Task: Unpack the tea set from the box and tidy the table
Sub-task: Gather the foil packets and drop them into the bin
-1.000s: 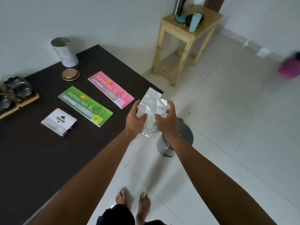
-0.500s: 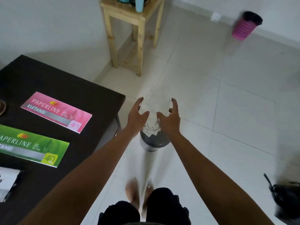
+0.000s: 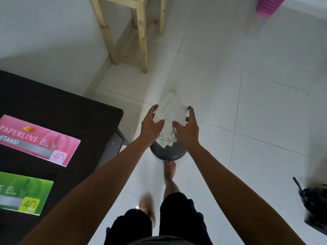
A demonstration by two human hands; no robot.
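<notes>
A crumpled white wrapper [image 3: 170, 114] of paper or plastic hangs between my two hands, directly above a small grey pedal bin [image 3: 167, 152] on the floor. My left hand [image 3: 152, 123] presses its left side and my right hand [image 3: 187, 128] presses its right side, fingers spread. The wrapper's jagged lower edge hangs down to the bin's lid. My right foot [image 3: 169, 171] rests at the bin's base. No tea set piece is in view.
The dark table [image 3: 58, 110] is at the left, holding a pink receipt book [image 3: 39, 140] and a green one [image 3: 24, 193]. A wooden stool [image 3: 139, 36] stands behind the bin. A pink basket [image 3: 269, 5] is at the far right, a black object [image 3: 315, 202] at the right edge.
I have turned from the table and stepped up to the bin. The wrapper, still between both hands, has come down over the lid. My right foot has moved onto the bin's base.
</notes>
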